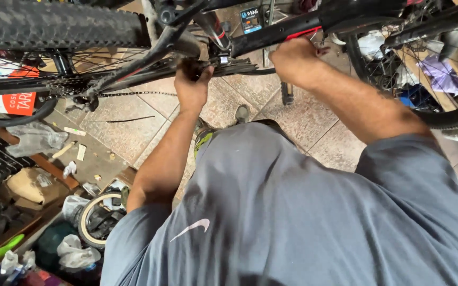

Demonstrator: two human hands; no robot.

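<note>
Boxes: at lower left we see a cardboard box (25, 188) with crumpled plastic bags (72, 253) and a small pale-rimmed wheel (97, 220) beside it.
Floor: brown stone tiles (133, 127), littered with scraps.
Bicycle: a black frame (287, 26) with red trim hangs above us, knobby tyre (54, 24) at top left, chain (133, 94) below.
Left hand (192, 85): closed around the dark crank area (223, 62).
Right hand (292, 58): fingers curled against the frame; whether it actually grips, we cannot tell.

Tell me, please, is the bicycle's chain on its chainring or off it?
On, as far as visible: the chain runs taut from the rear sprockets toward the chainring, where the left hand grips. The meeting point is partly hidden.
</note>
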